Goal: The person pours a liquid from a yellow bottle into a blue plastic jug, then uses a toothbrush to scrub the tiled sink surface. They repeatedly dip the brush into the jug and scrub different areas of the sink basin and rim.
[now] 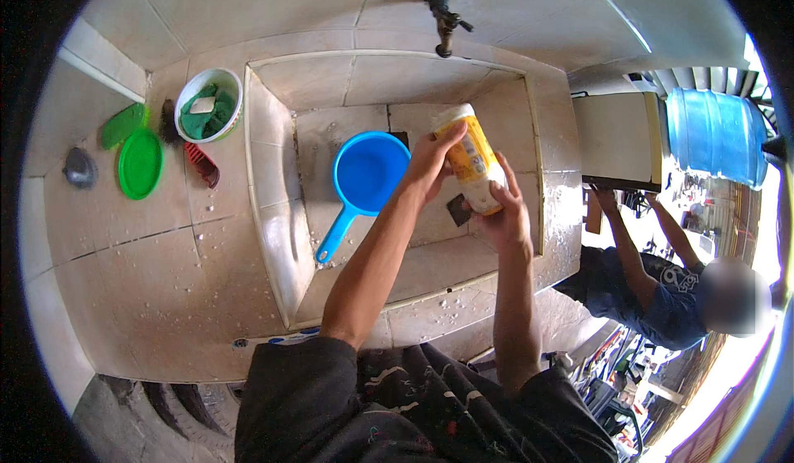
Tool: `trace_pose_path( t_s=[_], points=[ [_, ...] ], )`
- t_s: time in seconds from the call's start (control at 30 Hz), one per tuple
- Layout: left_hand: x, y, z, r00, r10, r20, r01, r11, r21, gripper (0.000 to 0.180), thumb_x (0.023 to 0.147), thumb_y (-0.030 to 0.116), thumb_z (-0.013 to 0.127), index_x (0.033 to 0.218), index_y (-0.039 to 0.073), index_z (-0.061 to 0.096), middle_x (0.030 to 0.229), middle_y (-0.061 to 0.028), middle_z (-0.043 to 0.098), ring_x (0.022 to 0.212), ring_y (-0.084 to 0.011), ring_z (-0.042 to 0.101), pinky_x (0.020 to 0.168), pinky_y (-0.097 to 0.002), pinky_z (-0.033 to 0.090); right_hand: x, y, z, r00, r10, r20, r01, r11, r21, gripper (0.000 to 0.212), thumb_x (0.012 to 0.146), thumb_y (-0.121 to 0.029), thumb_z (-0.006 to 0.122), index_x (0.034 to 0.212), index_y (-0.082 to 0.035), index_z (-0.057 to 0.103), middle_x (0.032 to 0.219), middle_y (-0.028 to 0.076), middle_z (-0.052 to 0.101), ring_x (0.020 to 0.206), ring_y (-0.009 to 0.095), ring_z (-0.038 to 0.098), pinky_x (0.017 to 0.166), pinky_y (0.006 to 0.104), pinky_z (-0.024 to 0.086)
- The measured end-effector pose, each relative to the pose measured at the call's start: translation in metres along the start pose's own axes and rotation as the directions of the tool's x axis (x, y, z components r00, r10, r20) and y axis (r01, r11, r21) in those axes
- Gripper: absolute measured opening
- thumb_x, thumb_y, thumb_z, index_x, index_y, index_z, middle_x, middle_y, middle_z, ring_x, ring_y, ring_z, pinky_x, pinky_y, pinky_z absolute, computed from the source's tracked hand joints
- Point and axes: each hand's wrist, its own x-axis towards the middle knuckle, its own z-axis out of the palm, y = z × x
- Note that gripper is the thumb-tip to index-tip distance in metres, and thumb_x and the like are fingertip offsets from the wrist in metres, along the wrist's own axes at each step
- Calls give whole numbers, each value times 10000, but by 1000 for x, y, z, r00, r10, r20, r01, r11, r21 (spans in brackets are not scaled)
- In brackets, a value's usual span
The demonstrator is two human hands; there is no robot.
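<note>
A yellow and white cylindrical container point(473, 158) with a white top is held tilted above the tiled sink point(331, 293). My left hand point(429, 167) grips it near its upper end, the thumb lying across the front. Lower on the other side, my right hand point(506, 211) is closed round its base. Whitish smears show on its lower part. Below and to the left, a blue dipper point(370, 173) with a long handle rests on the sink floor, apart from both hands. A dark square point(457, 210) on that floor is partly hidden by my hands.
A dark faucet point(444, 23) juts from the wall. On the left ledge stand a white tub point(208, 105) holding a green cloth, a green lid point(141, 163), a green brush-like item point(125, 125) and a red scoop point(202, 166). White bits litter the ledge. Another person point(645, 285) works at right.
</note>
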Motion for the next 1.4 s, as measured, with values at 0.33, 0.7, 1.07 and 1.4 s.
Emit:
trace_pose_path(
  t_s=[0.33, 0.7, 1.07, 1.4],
  points=[
    [-85, -24, 80, 982, 127, 139, -159, 954, 253, 554, 698, 226, 759, 1134, -4, 508, 1054, -98, 589, 985, -176, 560, 881, -328, 427, -73, 20, -64, 962, -70, 263, -65, 878, 473, 769, 753, -348, 634, 1374, -163, 221, 1091, 174, 495, 615, 269, 599, 313, 218, 443],
    [-112, -48, 150, 874, 408, 263, -449, 472, 758, 533, 586, 204, 803, 1031, 12, 582, 908, -116, 655, 772, -197, 651, 684, -305, 531, -47, 84, -100, 778, -409, 478, -260, 483, 836, 689, 802, -553, 466, 1300, -89, 361, 1087, 211, 534, 558, 262, 585, 342, 258, 488],
    [-85, -70, 104, 932, 233, 279, -361, 674, 644, 652, 631, 194, 779, 1182, 44, 464, 1105, -53, 531, 1015, -177, 511, 876, -338, 422, -25, 79, -136, 788, -276, 551, -251, 673, 696, 596, 734, -443, 606, 1246, -170, 470, 1027, 116, 582, 804, 321, 585, 578, 420, 510],
    [-19, -68, 49, 959, 12, 284, -134, 902, 411, 990, 739, 796, 254, 1430, 114, 62, 1474, -105, 114, 1340, -235, 154, 1081, -413, 103, -42, 27, -134, 958, -40, 282, -145, 784, 604, 713, 733, -442, 634, 1351, -285, 317, 1108, 49, 549, 633, 225, 583, 395, 271, 445]
  ],
)
